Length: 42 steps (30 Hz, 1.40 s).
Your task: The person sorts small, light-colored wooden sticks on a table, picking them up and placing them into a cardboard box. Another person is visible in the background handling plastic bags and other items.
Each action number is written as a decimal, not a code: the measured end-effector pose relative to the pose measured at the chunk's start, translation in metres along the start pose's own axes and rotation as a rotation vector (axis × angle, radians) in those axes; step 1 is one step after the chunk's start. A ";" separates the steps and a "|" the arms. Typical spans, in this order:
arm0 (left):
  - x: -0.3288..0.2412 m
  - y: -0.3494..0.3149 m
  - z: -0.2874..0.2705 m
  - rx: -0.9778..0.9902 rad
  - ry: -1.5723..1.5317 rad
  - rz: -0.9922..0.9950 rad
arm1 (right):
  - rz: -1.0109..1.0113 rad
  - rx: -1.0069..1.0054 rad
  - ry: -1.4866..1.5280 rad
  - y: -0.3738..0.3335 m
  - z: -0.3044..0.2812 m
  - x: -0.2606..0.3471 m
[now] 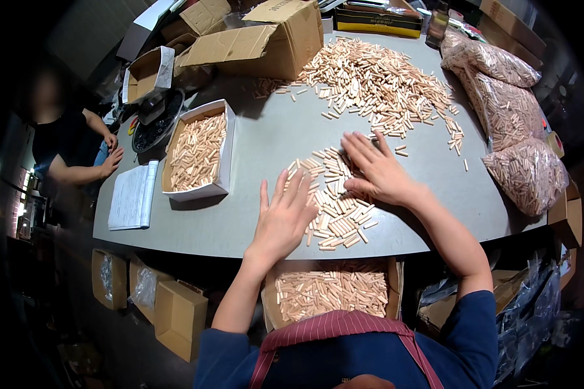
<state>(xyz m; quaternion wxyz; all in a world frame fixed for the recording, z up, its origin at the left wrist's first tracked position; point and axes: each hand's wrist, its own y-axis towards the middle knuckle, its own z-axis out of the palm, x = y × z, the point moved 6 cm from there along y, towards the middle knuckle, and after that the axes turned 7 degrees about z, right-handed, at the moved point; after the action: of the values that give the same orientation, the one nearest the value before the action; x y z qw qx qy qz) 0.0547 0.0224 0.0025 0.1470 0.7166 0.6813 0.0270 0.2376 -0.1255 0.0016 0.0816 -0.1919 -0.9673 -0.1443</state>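
A small spread of wooden dowel pins (340,217) lies on the grey table (266,133), near its front edge. My left hand (284,211) rests along the left side of this spread, fingers stretched out and holding nothing. On the spread's upper right, my right hand (376,170) lies palm down with its fingers spread and thumb apart; some pins touch or sit under it. Beyond it is a large heap of the same dowel pins (376,78). Below the table edge, in front of me, a cardboard box (270,299) holds many more pins.
A white-sided box (226,155) of dowel pins stands left, beside a notepad (131,194). Clear bags (506,104) of pins line the right edge. An open carton (298,45) stands at the back. Empty boxes (178,318) sit lower left. Another person (71,146) is at far left.
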 end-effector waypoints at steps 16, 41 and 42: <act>0.005 0.002 -0.010 -0.150 -0.232 -0.002 | -0.072 0.032 0.098 0.007 0.001 -0.001; 0.054 -0.028 -0.016 -0.610 -1.102 -0.435 | 0.000 -0.358 0.264 -0.001 -0.036 -0.050; 0.054 -0.028 -0.016 -0.608 -1.100 -0.429 | 0.042 -0.380 0.285 -0.001 -0.038 -0.055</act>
<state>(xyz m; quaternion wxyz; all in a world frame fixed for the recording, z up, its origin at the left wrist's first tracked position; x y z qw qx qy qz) 0.0276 0.0793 0.0024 0.6710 0.4012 0.5965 -0.1815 0.2915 -0.1574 0.0252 0.1829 -0.2017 -0.8972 -0.3476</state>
